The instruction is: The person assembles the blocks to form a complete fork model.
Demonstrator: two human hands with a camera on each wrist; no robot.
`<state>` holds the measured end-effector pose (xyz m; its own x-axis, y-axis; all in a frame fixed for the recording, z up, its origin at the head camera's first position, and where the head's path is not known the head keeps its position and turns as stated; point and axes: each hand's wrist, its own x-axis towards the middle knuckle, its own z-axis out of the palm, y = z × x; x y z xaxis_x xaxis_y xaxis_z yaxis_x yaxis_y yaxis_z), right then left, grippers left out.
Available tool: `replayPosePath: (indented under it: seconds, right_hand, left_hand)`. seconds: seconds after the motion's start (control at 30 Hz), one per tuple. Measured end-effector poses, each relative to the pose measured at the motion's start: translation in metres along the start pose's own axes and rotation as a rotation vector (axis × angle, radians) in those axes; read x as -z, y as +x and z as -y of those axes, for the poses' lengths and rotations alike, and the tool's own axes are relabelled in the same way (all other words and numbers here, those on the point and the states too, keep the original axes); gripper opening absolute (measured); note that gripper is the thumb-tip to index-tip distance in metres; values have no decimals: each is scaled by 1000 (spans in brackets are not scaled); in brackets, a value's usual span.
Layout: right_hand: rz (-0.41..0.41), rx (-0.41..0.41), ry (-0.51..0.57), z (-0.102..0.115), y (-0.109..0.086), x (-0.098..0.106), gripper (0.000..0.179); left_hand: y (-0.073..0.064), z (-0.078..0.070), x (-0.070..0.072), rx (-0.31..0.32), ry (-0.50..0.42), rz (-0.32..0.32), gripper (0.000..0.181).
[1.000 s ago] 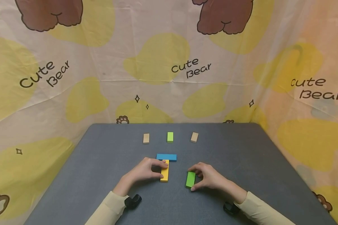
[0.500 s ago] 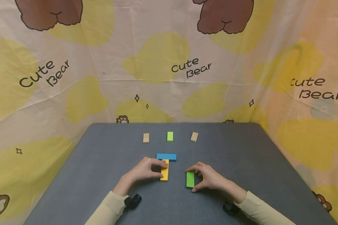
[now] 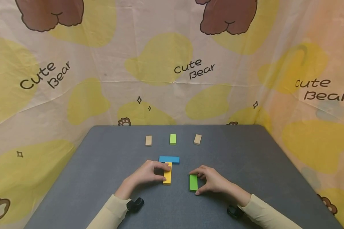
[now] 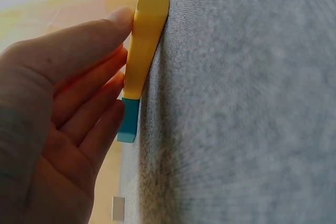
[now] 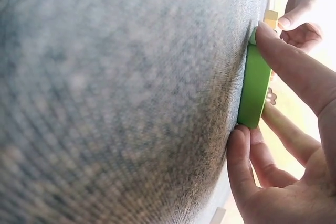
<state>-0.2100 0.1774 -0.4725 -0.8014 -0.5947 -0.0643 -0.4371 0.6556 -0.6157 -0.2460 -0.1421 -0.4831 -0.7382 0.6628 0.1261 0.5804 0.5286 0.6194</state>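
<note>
In the head view, a yellow block [image 3: 167, 178] lies lengthwise with its far end against a blue block [image 3: 169, 159], the two forming a T. My left hand [image 3: 146, 173] rests its thumb and fingertips on the yellow block; in the left wrist view the fingers [image 4: 86, 95] stay fairly straight along its upper face. Off to the right, a green block [image 3: 193, 183] lies flat on the grey cloth, roughly parallel to the yellow one. My right hand [image 3: 213, 180] pinches it end to end, thumb at the near end and fingertips at the far end.
A row of small blocks stands farther back: a tan block [image 3: 148, 141] at left, a lime-green block [image 3: 173, 139] in the middle and a slanted tan block [image 3: 197, 139] at right. A printed curtain [image 3: 160, 95] rises behind the grey table [image 3: 232, 143].
The green block has turned slightly from a slant to nearly straight, and my right fingertips have shifted a little with it. My left hand and the yellow and blue blocks keep their places.
</note>
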Motion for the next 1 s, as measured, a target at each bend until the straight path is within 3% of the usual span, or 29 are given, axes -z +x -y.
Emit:
replayPosePath:
  seconds: [1.0]
  right_hand:
    - [-52, 7, 29, 3, 3, -3, 66]
  left_hand:
    - [-1, -2, 1, 20, 8, 3, 37]
